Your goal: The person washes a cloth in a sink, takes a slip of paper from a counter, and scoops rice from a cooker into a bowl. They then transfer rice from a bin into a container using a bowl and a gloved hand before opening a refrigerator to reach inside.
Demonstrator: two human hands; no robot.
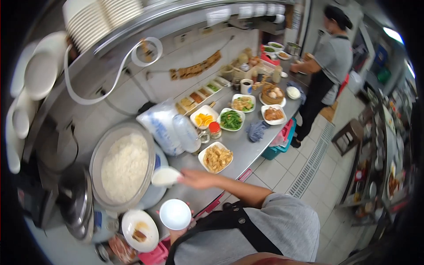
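A white bowl (175, 214) rests in my left hand (180, 232), whose fingers curl round its sides; the bowl looks empty. My right hand (198, 179) grips a whitish rice paddle (165, 176), blurred by motion, beside the rim of a large round tub (95, 176). White rice (126, 168) fills much of that tub. Just past my right hand stands a square white dish of pale brown cut food (216, 158). Left of the bowl is a white plate (148, 221) with a brown sauce stain.
Along the counter (243, 152) stand a red-lidded jar (214, 129), a dish of greens (231, 119), plastic bags (163, 126), a blue cloth (256, 131) and a steamer basket (272, 94). A co-worker (333, 57) stands at the far end. Stacked dishes (90, 22) sit overhead.
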